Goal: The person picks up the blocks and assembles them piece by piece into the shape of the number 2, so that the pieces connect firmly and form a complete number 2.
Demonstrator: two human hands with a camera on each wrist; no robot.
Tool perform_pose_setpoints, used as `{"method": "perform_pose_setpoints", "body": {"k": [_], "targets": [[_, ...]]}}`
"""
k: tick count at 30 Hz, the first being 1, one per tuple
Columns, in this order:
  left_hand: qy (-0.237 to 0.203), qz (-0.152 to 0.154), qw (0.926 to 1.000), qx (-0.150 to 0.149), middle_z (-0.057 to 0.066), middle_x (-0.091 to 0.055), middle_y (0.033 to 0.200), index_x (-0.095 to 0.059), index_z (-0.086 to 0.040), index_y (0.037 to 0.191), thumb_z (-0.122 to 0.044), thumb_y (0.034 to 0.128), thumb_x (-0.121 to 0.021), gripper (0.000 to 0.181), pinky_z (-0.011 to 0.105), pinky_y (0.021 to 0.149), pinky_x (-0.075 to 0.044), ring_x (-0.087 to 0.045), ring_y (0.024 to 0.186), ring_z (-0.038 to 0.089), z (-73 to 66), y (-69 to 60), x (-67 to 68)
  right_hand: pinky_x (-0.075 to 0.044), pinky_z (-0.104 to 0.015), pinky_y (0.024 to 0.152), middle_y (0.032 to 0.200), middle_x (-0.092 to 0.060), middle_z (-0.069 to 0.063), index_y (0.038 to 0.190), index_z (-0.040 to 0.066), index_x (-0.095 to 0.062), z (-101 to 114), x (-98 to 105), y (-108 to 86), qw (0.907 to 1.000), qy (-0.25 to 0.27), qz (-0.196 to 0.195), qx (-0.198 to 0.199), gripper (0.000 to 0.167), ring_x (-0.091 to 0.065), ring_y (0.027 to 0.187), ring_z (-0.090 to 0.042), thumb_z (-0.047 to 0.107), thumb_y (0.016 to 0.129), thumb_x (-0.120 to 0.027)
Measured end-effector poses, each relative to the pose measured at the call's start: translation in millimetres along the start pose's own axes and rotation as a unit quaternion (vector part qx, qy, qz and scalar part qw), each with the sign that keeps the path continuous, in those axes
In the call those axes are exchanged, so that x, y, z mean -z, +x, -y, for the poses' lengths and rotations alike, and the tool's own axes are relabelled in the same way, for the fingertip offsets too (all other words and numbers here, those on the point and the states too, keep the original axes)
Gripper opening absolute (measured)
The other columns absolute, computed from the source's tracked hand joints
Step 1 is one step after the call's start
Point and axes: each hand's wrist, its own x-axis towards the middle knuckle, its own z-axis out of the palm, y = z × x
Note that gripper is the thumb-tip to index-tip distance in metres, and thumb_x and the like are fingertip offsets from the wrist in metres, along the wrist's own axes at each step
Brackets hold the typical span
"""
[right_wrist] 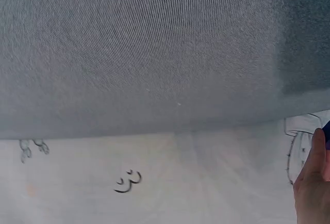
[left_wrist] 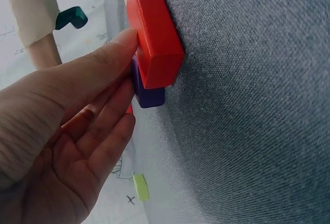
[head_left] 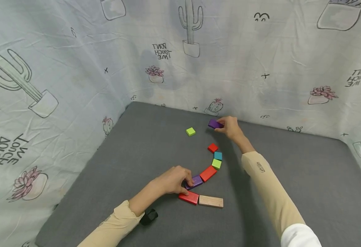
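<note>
My right hand (head_left: 232, 128) pinches a purple block (head_left: 214, 124) between thumb and fingers near the far edge of the grey table. Only part of this hand (right_wrist: 312, 185) shows in the right wrist view. My left hand (head_left: 172, 180) rests at two blocks lying on the table. Its thumb touches a red block (left_wrist: 154, 38), and its fingers touch a purple block (left_wrist: 149, 97) just behind. From that purple block (head_left: 196, 181), a curved row runs away through a long red block (head_left: 208, 173), a green block (head_left: 216, 164), a blue block (head_left: 218, 155) and a small red block (head_left: 212, 148).
A plain wooden block (head_left: 210, 201) lies end to end with the near red block (head_left: 189, 197). A lone green block (head_left: 190, 131) sits farther back, left of the right hand. Behind the grey table (head_left: 131, 147) hangs a white cloth (head_left: 230, 61) printed with cacti.
</note>
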Motion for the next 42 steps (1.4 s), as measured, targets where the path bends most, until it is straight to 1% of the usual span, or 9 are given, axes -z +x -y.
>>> {"method": "perform_pose_setpoints", "body": {"k": [4, 9, 18, 24, 27, 31, 33, 38, 42], "targets": [[0.002, 0.001, 1.0, 0.003, -0.009, -0.066, 0.089, -0.078, -0.014, 0.092, -0.022, 0.0705, -0.086, 0.025, 0.022, 0.079, -0.05, -0.061, 0.086, 0.003, -0.6, 0.9, 0.1, -0.05, -0.047, 0.086, 0.109, -0.064, -0.029, 0.113, -0.014, -0.063, 7, 1, -1.9, 0.9996, -0.002, 0.01, 0.027, 0.038, -0.063, 0.102, -0.038, 0.002, 0.081, -0.075], [0.0, 0.003, 1.0, 0.007, -0.009, -0.067, 0.09, -0.078, -0.014, 0.093, -0.021, 0.0707, -0.086, 0.025, 0.023, 0.08, -0.05, -0.061, 0.087, 0.004, -0.5, 1.2, -0.5, -0.051, -0.045, 0.083, 0.104, -0.067, -0.027, 0.109, -0.013, -0.066, 17, -1, -3.6, 0.9971, -0.019, 0.014, 0.072, 0.035, -0.065, 0.096, -0.036, 0.002, 0.079, -0.077], [0.001, 0.008, 0.9998, 0.016, -0.009, -0.067, 0.09, -0.078, -0.013, 0.094, -0.021, 0.0709, -0.086, 0.025, 0.024, 0.081, -0.05, -0.061, 0.088, 0.005, -0.8, 1.8, -1.5, -0.054, -0.042, 0.074, 0.093, -0.07, -0.021, 0.101, -0.009, -0.071, 35, -8, -6.7, 0.9847, -0.067, 0.008, 0.16, 0.032, -0.065, 0.084, -0.03, 0.004, 0.074, -0.082], [0.005, 0.009, 0.9998, 0.016, -0.01, -0.066, 0.088, -0.078, -0.013, 0.092, -0.021, 0.0704, -0.087, 0.025, 0.024, 0.081, -0.05, -0.061, 0.087, 0.004, -0.4, 2.5, -2.8, -0.054, -0.038, 0.07, 0.092, -0.069, -0.017, 0.102, -0.006, -0.072, 47, -11, -12.7, 0.9797, -0.073, 0.021, 0.186, 0.032, -0.064, 0.081, -0.026, 0.006, 0.073, -0.082], [0.007, 0.011, 0.9998, 0.018, -0.01, -0.066, 0.088, -0.078, -0.014, 0.092, -0.021, 0.0703, -0.087, 0.024, 0.024, 0.081, -0.05, -0.06, 0.086, 0.004, -0.4, 3.2, -3.0, -0.055, -0.037, 0.07, 0.093, -0.069, -0.016, 0.103, -0.004, -0.073, 52, -13, -16.5, 0.9793, -0.062, 0.031, 0.19, 0.032, -0.064, 0.082, -0.025, 0.006, 0.074, -0.082], [0.007, 0.012, 0.9996, 0.026, -0.011, -0.065, 0.087, -0.078, -0.014, 0.092, -0.022, 0.0705, -0.086, 0.024, 0.025, 0.081, -0.05, -0.06, 0.085, 0.004, -6.0, 1.7, -5.6, -0.055, -0.035, 0.07, 0.092, -0.068, -0.015, 0.103, -0.002, -0.073, 55, -15, -25.5, 0.9768, -0.051, 0.047, 0.202, 0.031, -0.063, 0.08, -0.023, 0.005, 0.074, -0.082], [0.008, 0.012, 0.9995, 0.03, -0.011, -0.065, 0.087, -0.078, -0.014, 0.092, -0.022, 0.0707, -0.086, 0.024, 0.025, 0.081, -0.05, -0.06, 0.085, 0.003, -9.0, 0.9, -6.9, -0.055, -0.034, 0.068, 0.09, -0.067, -0.014, 0.103, -0.002, -0.073, 56, -16, -30.0, 0.9734, -0.05, 0.055, 0.217, 0.031, -0.063, 0.078, -0.022, 0.004, 0.073, -0.082], [0.01, 0.012, 0.9992, 0.036, -0.011, -0.065, 0.087, -0.078, -0.015, 0.092, -0.022, 0.0707, -0.086, 0.024, 0.025, 0.081, -0.05, -0.06, 0.085, 0.003, -16.0, -1.0, -10.0, -0.054, -0.032, 0.066, 0.088, -0.066, -0.014, 0.102, -0.003, -0.073, 53, -19, -39.2, 0.9605, -0.048, 0.073, 0.264, 0.031, -0.062, 0.076, -0.021, 0.003, 0.072, -0.082], [0.01, 0.01, 0.9992, 0.038, -0.011, -0.065, 0.087, -0.078, -0.015, 0.091, -0.023, 0.0706, -0.086, 0.024, 0.024, 0.081, -0.05, -0.06, 0.085, 0.003, -20.9, -2.6, -13.0, -0.054, -0.032, 0.067, 0.089, -0.068, -0.014, 0.101, -0.003, -0.073, 52, -22, -42.2, 0.9538, -0.049, 0.091, 0.282, 0.031, -0.063, 0.079, -0.021, 0.003, 0.072, -0.082]]}}
